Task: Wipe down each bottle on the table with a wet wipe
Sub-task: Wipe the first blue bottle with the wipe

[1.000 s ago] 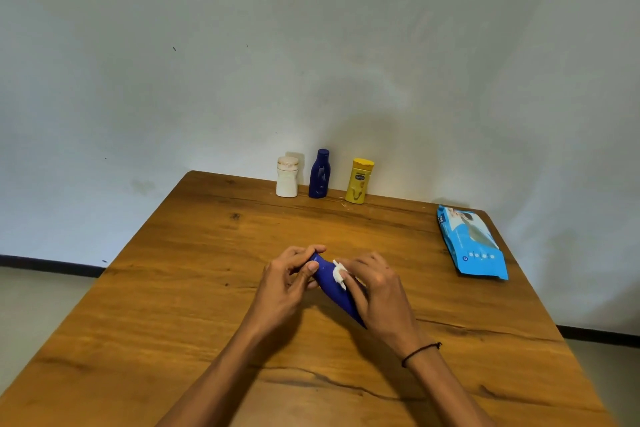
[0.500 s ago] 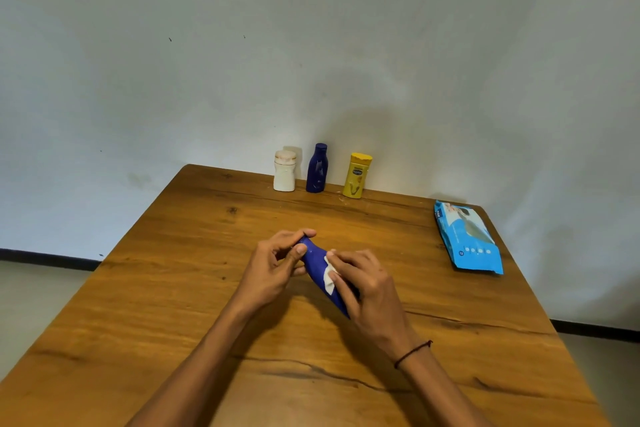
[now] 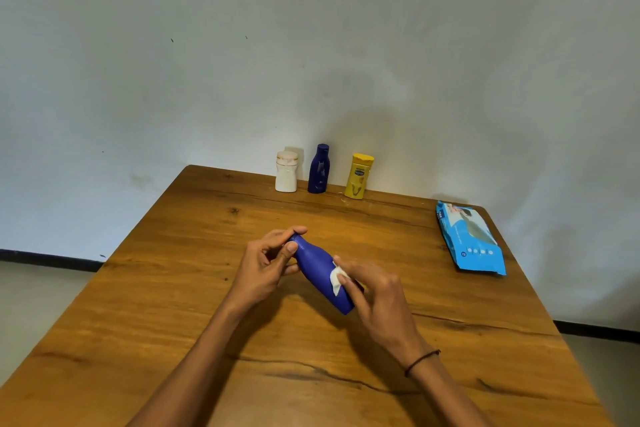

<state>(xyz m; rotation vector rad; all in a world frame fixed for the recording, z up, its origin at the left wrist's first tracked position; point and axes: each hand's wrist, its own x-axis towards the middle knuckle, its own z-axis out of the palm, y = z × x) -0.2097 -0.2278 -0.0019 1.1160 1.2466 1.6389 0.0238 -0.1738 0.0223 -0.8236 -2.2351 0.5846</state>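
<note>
A blue bottle [image 3: 318, 267] lies tilted over the middle of the wooden table [image 3: 207, 288], cap end to the upper left. My left hand [image 3: 265, 265] grips the cap end with curled fingers and thumb. My right hand [image 3: 375, 291] holds a small white wet wipe [image 3: 336, 279] against the bottle's lower body, fingers curled over it. Three more bottles stand upright at the table's far edge by the wall: a white one [image 3: 286, 172], a dark blue one [image 3: 319, 169] and a yellow one [image 3: 360, 176].
A light blue pack of wet wipes [image 3: 469, 239] lies flat near the table's right edge. A grey wall rises right behind the table. Floor shows beyond the left and right table edges.
My right hand with the wipe has slid down the bottle toward its base. The left hand keeps its hold on the cap end. The camera has shifted slightly.
</note>
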